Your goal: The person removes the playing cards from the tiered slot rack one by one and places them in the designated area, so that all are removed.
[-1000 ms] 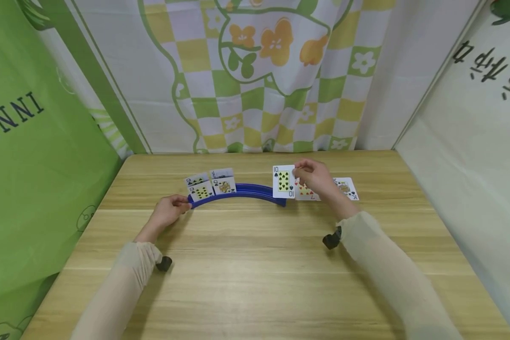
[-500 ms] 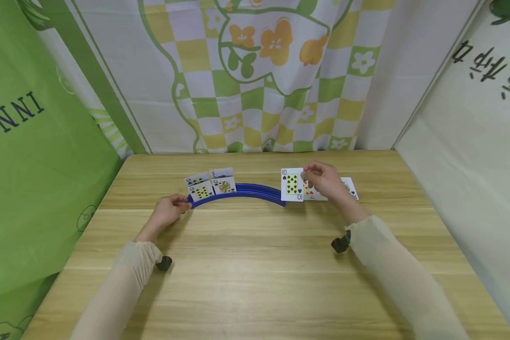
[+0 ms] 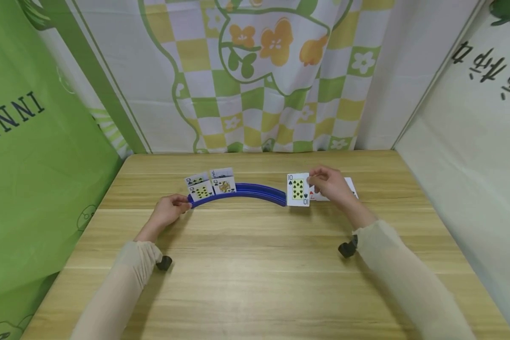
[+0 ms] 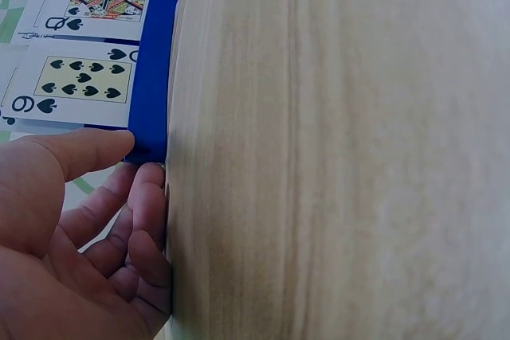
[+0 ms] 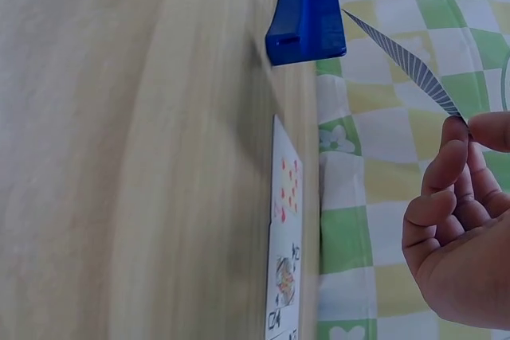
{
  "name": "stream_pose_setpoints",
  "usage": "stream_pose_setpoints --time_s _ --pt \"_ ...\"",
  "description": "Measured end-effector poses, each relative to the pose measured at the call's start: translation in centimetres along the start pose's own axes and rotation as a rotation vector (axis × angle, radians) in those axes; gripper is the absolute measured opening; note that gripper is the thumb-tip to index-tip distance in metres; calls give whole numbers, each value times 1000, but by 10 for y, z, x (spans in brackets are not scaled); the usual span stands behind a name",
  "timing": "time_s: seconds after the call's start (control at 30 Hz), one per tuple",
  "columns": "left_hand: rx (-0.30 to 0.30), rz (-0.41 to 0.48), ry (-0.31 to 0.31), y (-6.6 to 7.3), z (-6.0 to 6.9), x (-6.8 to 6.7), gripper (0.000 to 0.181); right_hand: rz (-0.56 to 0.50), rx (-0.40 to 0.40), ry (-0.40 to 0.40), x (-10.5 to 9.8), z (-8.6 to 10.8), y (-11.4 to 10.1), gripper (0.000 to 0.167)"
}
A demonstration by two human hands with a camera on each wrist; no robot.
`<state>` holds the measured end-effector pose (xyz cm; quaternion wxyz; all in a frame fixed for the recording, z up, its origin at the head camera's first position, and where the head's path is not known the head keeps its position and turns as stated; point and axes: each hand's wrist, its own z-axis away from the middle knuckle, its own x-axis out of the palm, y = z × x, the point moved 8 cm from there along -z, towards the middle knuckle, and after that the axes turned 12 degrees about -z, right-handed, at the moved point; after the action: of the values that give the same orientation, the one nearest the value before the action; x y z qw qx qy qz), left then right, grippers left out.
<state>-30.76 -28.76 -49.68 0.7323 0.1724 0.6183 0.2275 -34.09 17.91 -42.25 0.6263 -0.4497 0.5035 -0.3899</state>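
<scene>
A blue curved card rack (image 3: 259, 190) stands on the table, its left end pinched by the left hand (image 3: 166, 211). Upright in its left part are a nine of spades (image 3: 201, 191) and a queen of spades (image 3: 224, 185), with more cards behind them. The right hand (image 3: 332, 186) pinches the ten of spades (image 3: 298, 190) by its upper right edge, beside the rack's right end. In the right wrist view the card (image 5: 410, 65) is raised off the table, seen nearly edge-on. Below the right hand lies a red seven (image 3: 318, 196), partly covered.
Right of the red seven, another card (image 3: 350, 184) shows past the right hand. The right wrist view shows a face card (image 5: 285, 280) beside the red seven. A patterned curtain (image 3: 272, 118) hangs behind the wooden table (image 3: 238, 264); green and white cloths flank it.
The right hand has moved right and slightly toward the table's front with the ten of spades, from in front of the rack's right end to beside it. The left hand has not moved.
</scene>
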Motion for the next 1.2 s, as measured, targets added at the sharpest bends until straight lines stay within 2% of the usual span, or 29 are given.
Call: stream_pose_setpoints --time_s 0.43,0.8,1.0,1.2 --pt "-3 3 3 -1 0 1 37 82 22 -8 -6 5 19 26" --pt "-24 23 -15 -1 2 0 39 49 17 -16 -6 9 23 26" --pt "-26 22 -14 1 2 0 39 98 29 -28 -4 8 29 28" --pt "-30 20 -13 -1 0 0 38 193 91 -49 -5 6 40 29"
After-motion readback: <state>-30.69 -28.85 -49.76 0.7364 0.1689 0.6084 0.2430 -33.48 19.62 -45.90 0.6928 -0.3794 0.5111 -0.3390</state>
